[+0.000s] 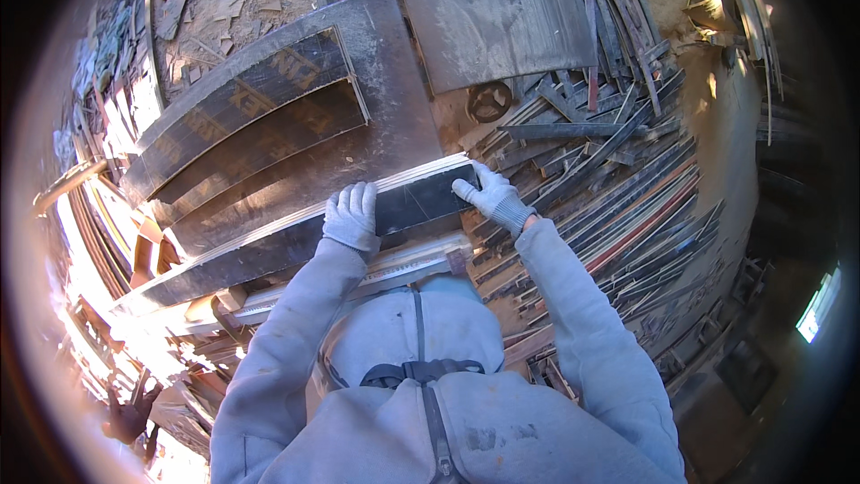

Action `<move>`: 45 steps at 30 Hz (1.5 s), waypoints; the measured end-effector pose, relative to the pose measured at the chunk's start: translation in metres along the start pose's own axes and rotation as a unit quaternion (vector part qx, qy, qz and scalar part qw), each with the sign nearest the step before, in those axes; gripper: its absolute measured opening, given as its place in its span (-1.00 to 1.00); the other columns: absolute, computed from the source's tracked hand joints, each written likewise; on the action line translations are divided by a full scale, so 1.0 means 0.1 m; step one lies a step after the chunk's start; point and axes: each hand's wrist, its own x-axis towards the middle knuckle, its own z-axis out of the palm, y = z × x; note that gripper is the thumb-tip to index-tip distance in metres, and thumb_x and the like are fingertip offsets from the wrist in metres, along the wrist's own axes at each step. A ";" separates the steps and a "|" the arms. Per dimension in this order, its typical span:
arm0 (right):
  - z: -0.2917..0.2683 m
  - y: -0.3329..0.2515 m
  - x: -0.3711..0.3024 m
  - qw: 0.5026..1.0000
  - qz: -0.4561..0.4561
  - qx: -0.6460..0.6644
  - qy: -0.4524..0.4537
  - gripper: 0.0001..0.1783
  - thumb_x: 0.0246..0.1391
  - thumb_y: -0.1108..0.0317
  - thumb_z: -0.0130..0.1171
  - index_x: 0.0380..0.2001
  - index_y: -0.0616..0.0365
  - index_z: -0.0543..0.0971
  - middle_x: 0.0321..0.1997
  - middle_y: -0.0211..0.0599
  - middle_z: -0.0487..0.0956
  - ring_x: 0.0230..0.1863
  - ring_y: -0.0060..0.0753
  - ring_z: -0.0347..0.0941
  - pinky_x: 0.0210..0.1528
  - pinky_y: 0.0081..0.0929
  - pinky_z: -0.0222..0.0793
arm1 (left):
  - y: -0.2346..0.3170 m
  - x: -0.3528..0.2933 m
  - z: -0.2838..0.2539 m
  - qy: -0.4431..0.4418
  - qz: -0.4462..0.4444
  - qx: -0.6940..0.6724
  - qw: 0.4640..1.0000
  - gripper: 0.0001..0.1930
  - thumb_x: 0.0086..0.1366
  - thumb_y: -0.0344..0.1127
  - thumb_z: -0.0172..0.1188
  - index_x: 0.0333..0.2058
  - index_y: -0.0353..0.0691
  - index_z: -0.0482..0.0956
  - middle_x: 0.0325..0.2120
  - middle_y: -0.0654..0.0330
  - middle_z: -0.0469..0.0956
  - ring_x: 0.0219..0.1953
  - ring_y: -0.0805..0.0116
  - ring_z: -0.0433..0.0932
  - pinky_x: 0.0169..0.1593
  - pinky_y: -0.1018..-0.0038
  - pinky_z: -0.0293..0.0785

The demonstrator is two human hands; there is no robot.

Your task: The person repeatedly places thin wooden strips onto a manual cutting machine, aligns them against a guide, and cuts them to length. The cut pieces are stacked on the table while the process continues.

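A long stack of dark-faced plywood strips (421, 201) stands on edge in front of my body, pale layered edges facing up. My left hand (352, 215), in a whitish work glove, grips the stack near its middle, fingers laid over the top edge; its thumb is hidden. At the right end, my gloved right hand (491, 195) clasps the strips, thumb on the near dark face and fingers round the end. Beyond the stack, more dark plywood strips (260, 108) with printed faces lie on a worn metal tabletop (394, 81).
A metal rail (403, 271) runs between the stack and my waist. Scrap strips (627, 215) are heaped at right. Past them sits a handwheel (490, 102) beside a scuffed panel (502, 9). Offcuts (233, 4) litter the far left. Another person's hand (130, 417) shows lower left.
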 end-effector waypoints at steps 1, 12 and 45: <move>-0.02 -0.02 -0.01 0.999 -0.024 0.000 -0.027 -0.08 0.37 -0.28 0.31 0.52 0.16 0.40 0.30 0.21 0.66 0.37 0.16 0.59 0.41 -0.05 0.47 | 0.00 0.01 0.01 -0.006 0.000 0.005 1.000 -0.01 -0.08 -0.23 0.60 0.36 -0.15 0.31 0.27 -0.01 0.46 0.33 -0.09 0.47 0.39 -0.07 0.37; -0.17 -0.15 -0.06 0.999 -0.001 -0.017 -0.052 -0.19 0.39 -0.19 0.33 0.44 0.17 0.47 0.32 0.14 0.65 0.39 0.11 0.57 0.42 -0.08 0.46 | 0.10 0.10 -0.01 -0.001 0.003 -0.015 1.000 -0.02 -0.10 -0.33 0.56 0.36 -0.20 0.31 0.26 -0.05 0.47 0.33 -0.14 0.47 0.41 -0.06 0.37; 0.17 -0.13 0.02 0.988 0.065 -0.124 -0.067 0.11 0.34 -0.39 0.26 0.64 0.11 0.14 0.30 0.32 0.62 0.32 0.26 0.61 0.38 0.04 0.50 | -0.11 0.00 -0.13 -0.015 -0.015 -0.007 1.000 0.01 -0.12 -0.17 0.70 0.32 -0.13 0.34 0.24 0.00 0.49 0.27 -0.15 0.48 0.35 -0.07 0.41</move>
